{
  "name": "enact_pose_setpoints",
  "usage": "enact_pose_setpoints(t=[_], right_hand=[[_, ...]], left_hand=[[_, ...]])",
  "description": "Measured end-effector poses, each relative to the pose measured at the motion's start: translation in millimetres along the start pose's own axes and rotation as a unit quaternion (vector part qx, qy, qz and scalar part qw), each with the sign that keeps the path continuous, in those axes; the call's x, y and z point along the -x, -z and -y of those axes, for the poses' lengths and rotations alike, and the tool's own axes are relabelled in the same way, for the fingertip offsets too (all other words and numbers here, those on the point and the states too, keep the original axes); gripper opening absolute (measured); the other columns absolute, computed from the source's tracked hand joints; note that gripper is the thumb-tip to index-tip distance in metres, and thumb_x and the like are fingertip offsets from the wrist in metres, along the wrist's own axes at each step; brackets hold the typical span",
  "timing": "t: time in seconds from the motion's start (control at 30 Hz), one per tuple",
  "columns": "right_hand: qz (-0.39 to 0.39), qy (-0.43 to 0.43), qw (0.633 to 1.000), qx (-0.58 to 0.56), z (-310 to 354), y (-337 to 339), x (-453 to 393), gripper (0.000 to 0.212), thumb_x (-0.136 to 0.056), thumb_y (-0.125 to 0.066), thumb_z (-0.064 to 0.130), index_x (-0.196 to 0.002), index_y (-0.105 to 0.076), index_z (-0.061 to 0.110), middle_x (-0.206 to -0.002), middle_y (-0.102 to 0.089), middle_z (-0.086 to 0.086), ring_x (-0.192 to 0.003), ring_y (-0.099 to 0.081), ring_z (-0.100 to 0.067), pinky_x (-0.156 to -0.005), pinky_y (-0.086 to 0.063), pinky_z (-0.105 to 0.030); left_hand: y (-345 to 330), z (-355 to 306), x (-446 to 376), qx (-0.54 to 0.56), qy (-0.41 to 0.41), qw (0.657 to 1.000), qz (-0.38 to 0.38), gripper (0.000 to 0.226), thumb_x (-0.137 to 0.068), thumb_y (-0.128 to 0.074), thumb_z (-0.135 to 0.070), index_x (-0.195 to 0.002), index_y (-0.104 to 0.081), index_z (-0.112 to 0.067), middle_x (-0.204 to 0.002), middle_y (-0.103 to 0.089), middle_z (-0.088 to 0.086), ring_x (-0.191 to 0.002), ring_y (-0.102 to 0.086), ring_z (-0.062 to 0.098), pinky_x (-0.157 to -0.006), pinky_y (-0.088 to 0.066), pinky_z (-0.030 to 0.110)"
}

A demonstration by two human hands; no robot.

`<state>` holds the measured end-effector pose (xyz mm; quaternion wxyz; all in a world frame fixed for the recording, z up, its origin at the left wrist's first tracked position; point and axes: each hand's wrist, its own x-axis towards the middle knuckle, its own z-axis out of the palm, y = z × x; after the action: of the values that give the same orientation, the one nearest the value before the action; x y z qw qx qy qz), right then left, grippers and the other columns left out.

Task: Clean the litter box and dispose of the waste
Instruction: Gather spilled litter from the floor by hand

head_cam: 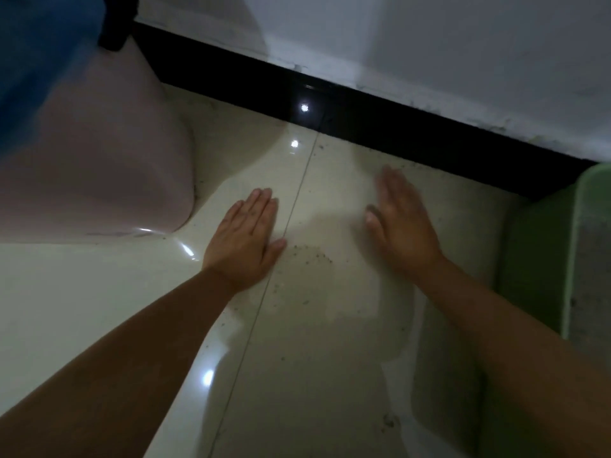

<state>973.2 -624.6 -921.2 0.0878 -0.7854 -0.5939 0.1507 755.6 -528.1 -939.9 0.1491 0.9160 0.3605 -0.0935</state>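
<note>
Floor beside the litter box during clean-up, head view. Both hands lie flat on the tiled floor (330,375), bracketing a patch of scattered litter grains (310,256). The step in hand appears to be gathering these grains into one heap. It is best done by sweeping the palm edges inward with light, even pressure so that grains are pushed together, not flicked outward, and by working away from the black skirting (380,123).

The left hand (246,236) rests palm down, fingers (261,206) straight and together, grasping nothing. The right hand (401,219) is motion-blurred, fingers likewise extended, holding nothing.

The green litter box (542,259) stands at the right edge; a pink plastic object (99,166) stands at the left.
</note>
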Motion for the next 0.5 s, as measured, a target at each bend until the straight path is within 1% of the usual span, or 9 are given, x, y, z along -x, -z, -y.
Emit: enact_pose_setpoints(t=[0.07,0.13,0.2,0.23,0.3,0.33,0.37,0.43,0.5], right_hand=[[0.009,-0.08,0.996,-0.029,-15,5,-7,0.082,-0.081,-0.013,0.05,-0.143,-0.023,-0.003,-0.153,-0.017,-0.024,-0.144,-0.014,-0.034,-0.116,-0.005,-0.031],[0.028,-0.103,0.994,-0.027,-17,2,-7,0.088,-0.077,-0.007,0.055,-0.145,-0.02,0.001,-0.155,-0.011,-0.02,-0.146,-0.007,-0.029,-0.116,0.0,-0.027],[0.071,-0.063,0.995,0.0,-10,-4,0,0.093,-0.075,0.0,0.061,-0.146,-0.018,0.003,-0.156,-0.009,-0.017,-0.145,-0.002,-0.022,-0.112,0.006,-0.02],[0.085,-0.017,0.996,0.023,-4,-7,4,0.092,-0.08,0.001,0.064,-0.145,-0.021,0.002,-0.154,-0.015,-0.019,-0.143,-0.006,-0.022,-0.11,0.005,-0.018],[0.11,0.099,0.987,0.057,9,-10,11,0.08,-0.094,0.001,0.056,-0.137,-0.036,-0.001,-0.142,-0.041,-0.024,-0.133,-0.037,-0.032,-0.11,-0.009,-0.025],[0.12,0.137,0.982,0.058,13,-11,10,0.072,-0.097,-0.002,0.05,-0.133,-0.038,0.0,-0.136,-0.049,-0.024,-0.126,-0.047,-0.036,-0.11,-0.013,-0.025],[0.107,0.159,0.98,0.054,17,-11,6,0.066,-0.098,-0.003,0.047,-0.131,-0.036,0.001,-0.133,-0.051,-0.025,-0.124,-0.049,-0.036,-0.111,-0.011,-0.023],[0.054,0.172,0.983,0.031,23,-7,-14,0.065,-0.098,-0.009,0.046,-0.133,-0.036,-0.002,-0.135,-0.049,-0.026,-0.131,-0.037,-0.033,-0.114,-0.002,-0.017],[0.033,0.14,0.99,0.006,34,0,-45,0.069,-0.094,-0.018,0.048,-0.139,-0.034,-0.002,-0.146,-0.034,-0.023,-0.141,-0.023,-0.031,-0.115,0.003,-0.019]], left_hand=[[-1,0,-1,-0.019,-0.01,1.0,-0.005,0.09,-0.08,0.008,-0.064,-0.146,-0.003,-0.004,-0.152,0.006,0.005,-0.135,0.012,0.01,-0.112,0.007,0.028],[-3,3,-3,-0.034,-0.015,0.999,-0.021,0.088,-0.085,0.005,-0.063,-0.145,-0.013,-0.001,-0.149,-0.002,0.006,-0.137,0.003,0.015,-0.113,0.001,0.033],[-4,4,-5,-0.044,-0.014,0.999,-0.014,0.076,-0.091,-0.009,-0.054,-0.141,-0.02,0.002,-0.15,-0.019,0.013,-0.136,-0.01,0.019,-0.116,-0.005,0.033],[-3,4,-5,-0.041,-0.011,0.999,-0.02,0.072,-0.093,-0.012,-0.051,-0.137,-0.023,0.004,-0.147,-0.026,0.015,-0.134,-0.017,0.021,-0.115,-0.008,0.033],[-1,4,-5,-0.029,-0.006,0.999,-0.023,0.067,-0.094,-0.008,-0.05,-0.135,-0.019,0.002,-0.146,-0.022,0.014,-0.133,-0.019,0.022,-0.11,-0.005,0.029],[-1,4,-5,-0.017,-0.006,1.0,-0.023,0.066,-0.093,-0.009,-0.049,-0.135,-0.016,0.001,-0.147,-0.021,0.013,-0.134,-0.016,0.022,-0.109,-0.002,0.028],[-1,4,-5,-0.005,-0.004,1.0,-0.029,0.064,-0.093,-0.012,-0.047,-0.135,-0.017,0.001,-0.147,-0.026,0.014,-0.133,-0.018,0.022,-0.109,-0.004,0.029],[-3,4,-5,0.0,-0.001,0.999,-0.052,0.059,-0.098,-0.01,-0.041,-0.131,-0.026,0.005,-0.142,-0.036,0.012,-0.129,-0.028,0.022,-0.107,-0.013,0.031],[-6,5,-6,-0.002,-0.008,0.997,-0.073,0.056,-0.098,-0.013,-0.037,-0.13,-0.028,0.007,-0.14,-0.04,0.012,-0.127,-0.031,0.022,-0.106,-0.017,0.033]])
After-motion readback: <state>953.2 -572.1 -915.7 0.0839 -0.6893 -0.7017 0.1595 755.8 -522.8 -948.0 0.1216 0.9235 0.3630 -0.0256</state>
